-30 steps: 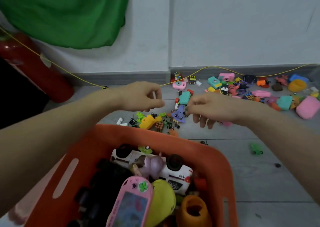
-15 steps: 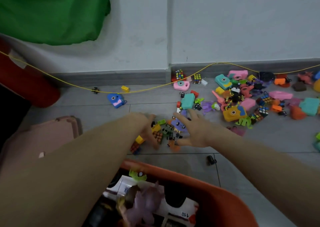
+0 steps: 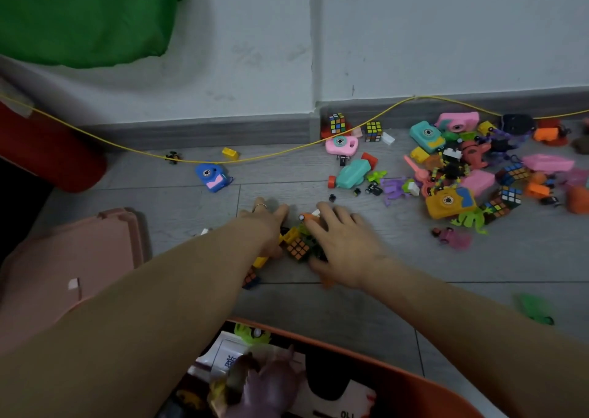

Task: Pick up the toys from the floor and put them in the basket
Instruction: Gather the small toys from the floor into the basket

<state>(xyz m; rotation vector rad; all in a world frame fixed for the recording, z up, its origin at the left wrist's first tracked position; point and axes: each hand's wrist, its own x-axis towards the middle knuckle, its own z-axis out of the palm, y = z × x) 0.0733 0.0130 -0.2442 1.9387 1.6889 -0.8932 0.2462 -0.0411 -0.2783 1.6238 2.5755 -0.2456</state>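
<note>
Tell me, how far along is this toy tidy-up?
Partly done. The orange basket already holds several toys. In hand: the left hand and right hand are cupped on either side of a small pile of blocks and a puzzle cube on the floor, not yet lifted. Left: plenty, including the blue toy camera, the yellow block and the big heap by the wall.

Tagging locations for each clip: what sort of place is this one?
Probably an indoor room at home or a play area: grey plank floor against a plain white wall with skirting, small toys such as a blue toy camera scattered about, and an orange basket half full.
</note>
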